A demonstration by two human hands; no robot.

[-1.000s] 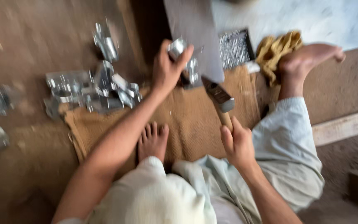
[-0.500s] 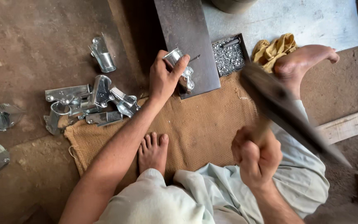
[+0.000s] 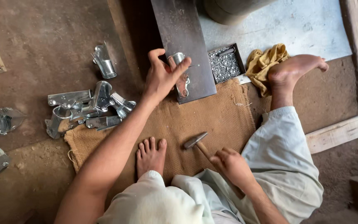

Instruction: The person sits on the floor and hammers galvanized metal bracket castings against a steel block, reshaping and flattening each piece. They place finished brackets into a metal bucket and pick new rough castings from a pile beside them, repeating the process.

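Observation:
My left hand (image 3: 162, 76) grips a shiny metal bracket piece (image 3: 181, 74) and presses it onto a dark steel plate (image 3: 183, 37) that lies on the floor. My right hand (image 3: 228, 164) is closed round the wooden handle of a small hammer (image 3: 196, 141), whose head rests low over the burlap sack (image 3: 212, 120), close to my lap. The hammer is well apart from the bracket. My bare feet rest on the sack and to the right of it.
A pile of several shiny metal brackets (image 3: 88, 108) lies left of the sack, with one more (image 3: 104, 61) above it. A small tray of tiny rivets (image 3: 225, 64) sits beside the plate, next to a yellow rag (image 3: 264, 64). A wooden beam (image 3: 340, 130) runs at the right.
The hammer was raised high half a second ago and has come down to rest near my lap. My left hand keeps holding the bracket on the plate.

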